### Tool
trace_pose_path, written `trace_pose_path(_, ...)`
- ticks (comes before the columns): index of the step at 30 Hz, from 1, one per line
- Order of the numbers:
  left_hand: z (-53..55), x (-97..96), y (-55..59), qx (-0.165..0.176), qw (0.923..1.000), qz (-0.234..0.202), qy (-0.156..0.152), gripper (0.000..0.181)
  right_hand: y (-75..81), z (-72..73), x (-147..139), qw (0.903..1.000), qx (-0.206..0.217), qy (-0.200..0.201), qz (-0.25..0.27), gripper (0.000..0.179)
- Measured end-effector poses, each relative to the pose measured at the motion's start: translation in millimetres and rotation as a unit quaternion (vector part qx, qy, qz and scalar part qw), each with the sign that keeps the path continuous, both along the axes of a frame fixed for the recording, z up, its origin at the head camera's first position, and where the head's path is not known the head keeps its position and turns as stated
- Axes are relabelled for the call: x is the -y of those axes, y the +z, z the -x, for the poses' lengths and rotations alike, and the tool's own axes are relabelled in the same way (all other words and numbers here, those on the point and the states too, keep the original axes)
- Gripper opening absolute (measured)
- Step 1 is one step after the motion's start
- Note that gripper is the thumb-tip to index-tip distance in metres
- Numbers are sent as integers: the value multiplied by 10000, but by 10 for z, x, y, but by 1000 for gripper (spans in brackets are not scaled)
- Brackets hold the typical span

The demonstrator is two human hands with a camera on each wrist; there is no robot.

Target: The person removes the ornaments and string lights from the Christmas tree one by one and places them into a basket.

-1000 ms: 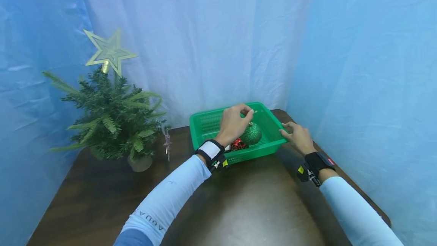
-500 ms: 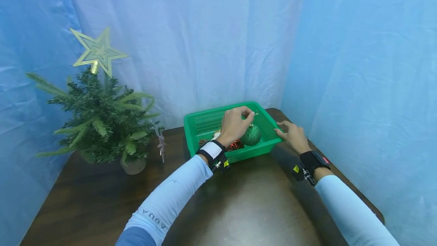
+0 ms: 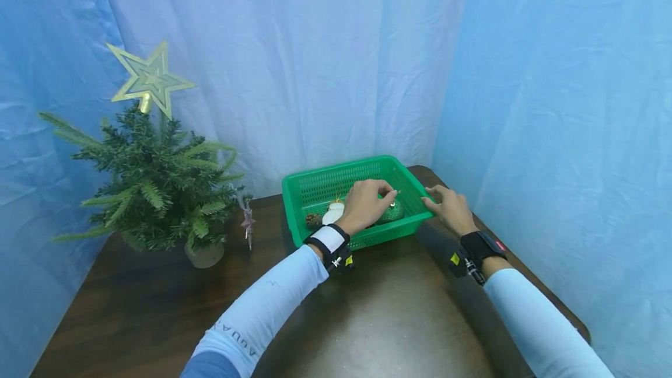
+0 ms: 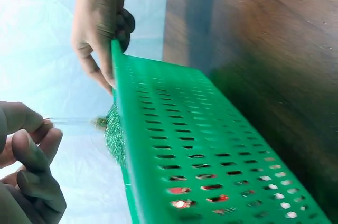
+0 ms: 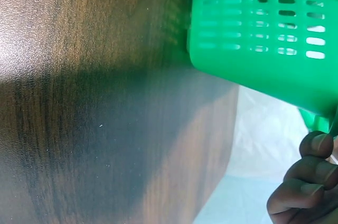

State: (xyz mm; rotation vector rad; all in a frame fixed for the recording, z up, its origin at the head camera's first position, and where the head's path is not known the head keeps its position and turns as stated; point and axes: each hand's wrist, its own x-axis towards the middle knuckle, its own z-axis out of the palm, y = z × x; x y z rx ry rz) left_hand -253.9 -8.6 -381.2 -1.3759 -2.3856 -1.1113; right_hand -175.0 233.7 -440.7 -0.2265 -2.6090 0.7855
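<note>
My left hand [image 3: 367, 203] is over the green basket [image 3: 336, 169], its thumb and finger pinching the thin hanging loop [image 4: 71, 121] of a glittery green bauble [image 3: 392, 213]. In the left wrist view the loop stretches from the fingertips to the bauble's cap, and the basket wall partly hides the bauble. Whether the bauble touches the basket floor, I cannot tell. At the basket's right end, my right hand [image 3: 452, 210] grips the rim between thumb and fingers. A white ornament [image 3: 333, 213] and a pinecone [image 3: 313, 220] lie inside the basket, left of my left hand.
A small artificial Christmas tree [image 3: 157, 185] with a gold star [image 3: 152, 79] on top stands at the table's left. A pinkish star ornament [image 3: 248, 220] hangs at its right side. Blue curtains [image 3: 294, 63] close off the back and sides of the brown table [image 3: 388, 319].
My left hand has lowered and shifted slightly right, and the bauble sits lower in the basket. The white ornament and pinecone show more. My right hand keeps the rim. The head view has turned a little.
</note>
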Motion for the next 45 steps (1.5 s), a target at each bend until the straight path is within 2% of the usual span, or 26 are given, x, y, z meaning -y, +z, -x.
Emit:
trace_pose_path(6, -2, 272, -114, 34, 10000, 44, 16, 22, -41, 12, 47, 9997, 120, 201, 90, 43)
trace_pose_path(10, -22, 590, -97, -226, 9993, -6, 309, 21, -38, -12, 35, 9995, 82, 285, 77, 43)
trace_pose_path(13, 16, 955, -43, -603, 9950, -163, 783, 17, -6, -25, 3, 9993, 16, 370, 24, 45)
trace_pose_path(17, 138, 1538, 45, -756, 9806, -581, 1711, 13, 61, -38, -33, 9989, -94, 460, -68, 47)
trace_pose_path(20, 208, 1935, 69, -534, 9667, -819, 2366, 16, 85, -48, -40, 9984, -141, 532, -123, 47)
trace_pose_path(22, 236, 2127, 61, -367, 9602, -842, 2639, 20, 89, -61, -41, 9984, -145, 538, -137, 46)
trace_pose_path(24, 249, 2251, 41, -191, 9568, -762, 2799, 26, 83, -67, -45, 9986, -127, 483, -182, 46)
trace_pose_path(26, 257, 2316, 17, 18, 9548, -618, 2906, 34, 72, -68, -41, 9986, -147, 432, -254, 46)
trace_pose_path(28, 270, 2354, -19, 91, 9507, -375, 3076, 36, 63, -62, -22, 9983, -209, 427, -324, 45)
trace_pose_path(30, 278, 2376, -54, 2, 9442, -87, 3293, 33, 53, -51, 13, 9980, -250, 463, -353, 45)
trace_pose_path(33, 294, 2343, -83, -510, 9399, 256, 3367, 30, 62, -216, 66, 9986, -261, 291, -349, 45)
trace_pose_path(36, 311, 2307, -85, -983, 9361, 340, 3360, 32, 63, -378, 127, 9991, -214, 76, -369, 45)
trace_pose_path(41, 325, 2294, -61, -1081, 9290, 142, 3537, 31, 71, -632, 249, 9991, -153, -129, -377, 45)
trace_pose_path(45, 322, 2332, -59, -1004, 9262, 264, 3625, 35, 112, -840, 364, 9988, -110, -322, -351, 44)
